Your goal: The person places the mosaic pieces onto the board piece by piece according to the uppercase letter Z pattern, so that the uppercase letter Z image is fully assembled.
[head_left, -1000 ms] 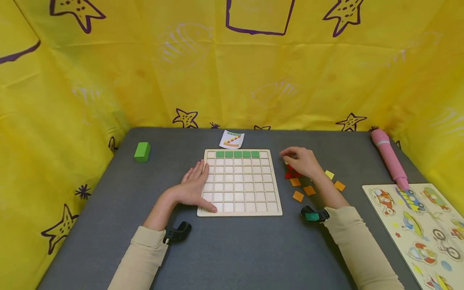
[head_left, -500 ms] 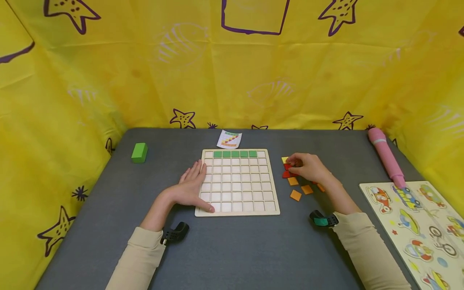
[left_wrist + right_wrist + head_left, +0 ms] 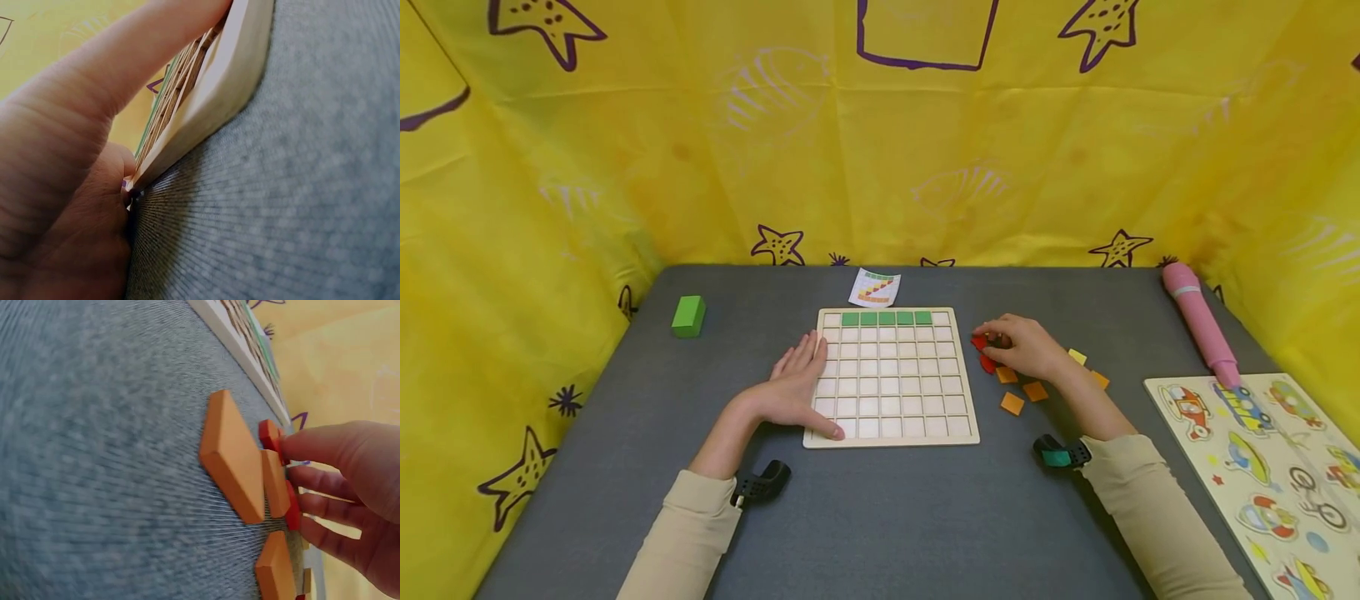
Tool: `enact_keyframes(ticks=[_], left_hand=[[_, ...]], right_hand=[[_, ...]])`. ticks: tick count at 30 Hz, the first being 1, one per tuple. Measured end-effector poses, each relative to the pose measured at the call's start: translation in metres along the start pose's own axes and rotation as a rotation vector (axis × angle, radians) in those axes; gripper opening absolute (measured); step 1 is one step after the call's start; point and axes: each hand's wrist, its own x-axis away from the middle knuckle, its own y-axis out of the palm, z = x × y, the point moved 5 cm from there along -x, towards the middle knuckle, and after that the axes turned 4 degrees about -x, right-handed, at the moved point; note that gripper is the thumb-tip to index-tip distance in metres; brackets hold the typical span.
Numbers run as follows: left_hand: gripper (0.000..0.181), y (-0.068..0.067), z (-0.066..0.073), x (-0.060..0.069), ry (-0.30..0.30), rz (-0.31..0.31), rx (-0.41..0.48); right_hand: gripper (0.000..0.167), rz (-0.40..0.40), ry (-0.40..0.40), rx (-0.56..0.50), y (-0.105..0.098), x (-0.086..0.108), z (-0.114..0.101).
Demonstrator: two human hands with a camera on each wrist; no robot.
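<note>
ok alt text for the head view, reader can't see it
A left hand rests on a pale wooden grid board holding five green square tiles; the right hand touches small red tiles beside flat orange square tiles on a grey table.

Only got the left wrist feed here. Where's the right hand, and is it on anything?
Observer: Right hand is to the right of the grid board, fingertips at the red pieces. Can't tell if it grips one.
Operator: Copy. What's filled on the grid board?
Observer: Five green square tiles in the far row; the cells at both ends of that row have none.
Operator: Any reference in sight?
Observer: Yes, a small printed card with a coloured pattern, lying beyond the grid board's far edge.
</note>
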Motion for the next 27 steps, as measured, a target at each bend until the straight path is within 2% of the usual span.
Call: enact_keyframes(ticks=[6,13,17,22,27], left_hand=[[0.142,0.001,0.0,0.0,-0.004,-0.005,0.0],[0.142,0.0,0.001,0.001,-0.004,-0.007,0.004],[0.142,0.0,0.001,0.001,-0.004,-0.006,-0.002],[0.142,0.0,0.001,0.001,0.0,-0.006,-0.004],[0.142,0.0,0.001,0.001,-0.001,-0.009,-0.007]], right_hand=[[0.024,0.032,0.06,-0.004,0.003,-0.001,0.003],[0.025,0.027,0.053,-0.051,0.005,-0.003,0.002],[0.024,0.065,0.068,-0.044,0.005,-0.007,-0.001],[0.028,0.119,0.077,-0.074,0.008,-0.017,-0.009],[0.027,0.109,0.064,-0.115,0.017,-0.033,-0.022]])
